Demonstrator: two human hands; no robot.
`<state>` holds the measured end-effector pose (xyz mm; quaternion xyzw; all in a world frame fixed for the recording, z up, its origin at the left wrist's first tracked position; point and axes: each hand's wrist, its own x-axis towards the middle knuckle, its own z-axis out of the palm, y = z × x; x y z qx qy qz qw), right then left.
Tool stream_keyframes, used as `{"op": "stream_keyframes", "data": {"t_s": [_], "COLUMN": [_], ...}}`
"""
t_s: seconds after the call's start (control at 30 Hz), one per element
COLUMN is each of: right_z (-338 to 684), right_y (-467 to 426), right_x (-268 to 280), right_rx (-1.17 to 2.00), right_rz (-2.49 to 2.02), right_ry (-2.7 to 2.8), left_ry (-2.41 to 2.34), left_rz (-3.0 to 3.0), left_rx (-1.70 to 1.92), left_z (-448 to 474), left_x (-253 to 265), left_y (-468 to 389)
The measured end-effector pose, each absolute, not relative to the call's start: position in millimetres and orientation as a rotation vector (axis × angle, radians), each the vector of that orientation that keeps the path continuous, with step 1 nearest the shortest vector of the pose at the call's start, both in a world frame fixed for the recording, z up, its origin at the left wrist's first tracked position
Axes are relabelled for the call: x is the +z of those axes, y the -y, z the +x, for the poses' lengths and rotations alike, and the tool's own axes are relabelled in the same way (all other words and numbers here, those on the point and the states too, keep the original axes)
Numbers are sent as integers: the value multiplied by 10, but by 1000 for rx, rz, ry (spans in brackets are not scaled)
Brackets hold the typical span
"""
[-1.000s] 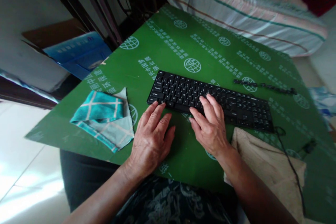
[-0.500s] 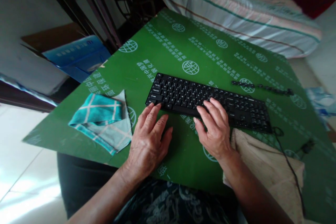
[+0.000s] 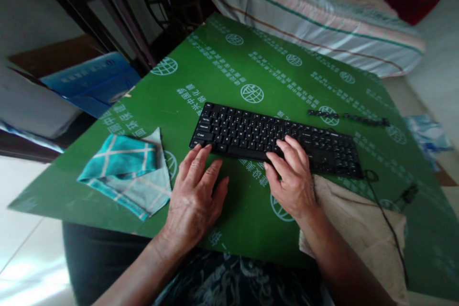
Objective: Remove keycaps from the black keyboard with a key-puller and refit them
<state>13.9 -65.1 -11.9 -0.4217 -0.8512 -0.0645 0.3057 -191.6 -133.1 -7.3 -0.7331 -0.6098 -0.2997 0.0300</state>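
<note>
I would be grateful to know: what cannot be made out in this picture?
In the head view:
Some keys of the black keyboard: covered by the right hand.
Its key lettering: mostly too small to read.
Part of the beige cloth: hidden behind the right forearm.
The dark strand beyond the keyboard: too blurred to identify.
The left forearm: cut off by the bottom edge.

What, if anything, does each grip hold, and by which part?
Nothing is held: the left grip and the right grip are both open at the keyboard.
</note>
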Motion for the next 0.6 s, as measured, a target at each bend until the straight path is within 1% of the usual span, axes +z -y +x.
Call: {"op": "stream_keyframes", "data": {"t_s": [0.2, 0.37, 0.6], "right_z": [246, 254, 237], "right_y": [628, 637, 664], "right_x": [-132, -133, -108], "right_rx": [-179, -158, -228], "right_rz": [-1104, -1092, -1121], "right_ry": [2181, 2216, 2333], "left_ry": [1858, 1888, 1994], "left_rz": [-2269, -2320, -2295], "left_rx": [-890, -729, -563], "left_z": [-1922, -1874, -1794], "left_x": [-87, -43, -13], "left_y": [1330, 1270, 1197]}}
